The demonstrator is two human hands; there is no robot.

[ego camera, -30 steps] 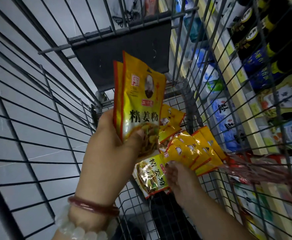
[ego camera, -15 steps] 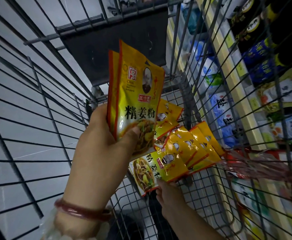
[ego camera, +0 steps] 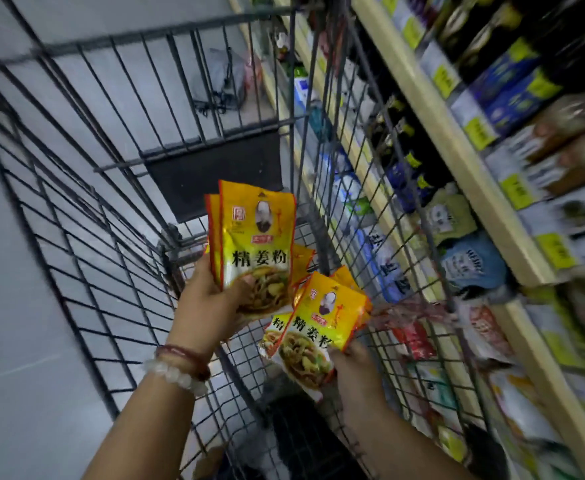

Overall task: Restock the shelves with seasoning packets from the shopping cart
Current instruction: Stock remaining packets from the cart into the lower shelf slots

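Inside the wire shopping cart [ego camera: 118, 258], my left hand [ego camera: 211, 306] grips a small stack of yellow seasoning packets [ego camera: 254, 244], held upright with my thumb on the front one. Lower and to the right, my right hand [ego camera: 353, 362] holds another bunch of the same yellow packets [ego camera: 322, 323] from beneath, tilted and lifted off the cart floor. More yellow packets [ego camera: 301, 259] lie behind them in the cart. The store shelves [ego camera: 464, 157] run along the right, just past the cart's side.
The shelves hold dark bottles [ego camera: 409, 143], blue and green pouches [ego camera: 471, 265] and yellow price tags. A red packet [ego camera: 412, 337] lies against the cart's right wire side. A grey bag [ego camera: 221, 77] sits on the tiled floor beyond the cart's far end.
My right hand has gathered several packets from the cart floor and raised them. My left hand keeps its stack. The view has pulled back and up, showing more shelf.
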